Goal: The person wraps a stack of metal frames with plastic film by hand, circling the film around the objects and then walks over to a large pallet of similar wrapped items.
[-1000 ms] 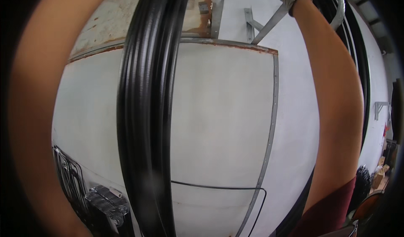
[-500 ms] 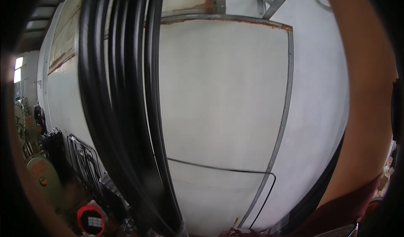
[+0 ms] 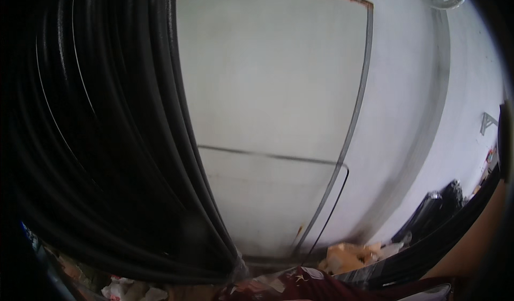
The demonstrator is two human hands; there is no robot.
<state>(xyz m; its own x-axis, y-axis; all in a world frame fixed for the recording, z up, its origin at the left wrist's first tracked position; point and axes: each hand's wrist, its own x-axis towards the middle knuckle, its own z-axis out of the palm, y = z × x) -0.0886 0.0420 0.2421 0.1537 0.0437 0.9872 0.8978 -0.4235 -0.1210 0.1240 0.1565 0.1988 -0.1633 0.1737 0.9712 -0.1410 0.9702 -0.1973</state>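
Observation:
Long black tubes (image 3: pixel 139 140) fill the left side of the view as a large bundle, bowing from the upper edge down toward the lower middle. Clear plastic film (image 3: pixel 240 266) sits around their lower end. Neither of my hands shows. At the lower right, part of my bare arm (image 3: pixel 471 237) is visible, with dark red clothing (image 3: pixel 332 287) below it. Whether my hands touch the tubes is hidden.
A pale wall panel (image 3: pixel 273 87) with a grey metal frame stands ahead. A thin bent black rod (image 3: pixel 267 155) crosses it. Cardboard (image 3: pixel 348 256) and black plastic-wrapped bundles (image 3: pixel 431 210) lie at the lower right. White crumpled bags (image 3: pixel 131 290) lie lower left.
The black tubes have spread across the left side and look much nearer. My raised arm at the right has dropped lower. The view has tilted downward, and the red-rimmed round object is out of sight.

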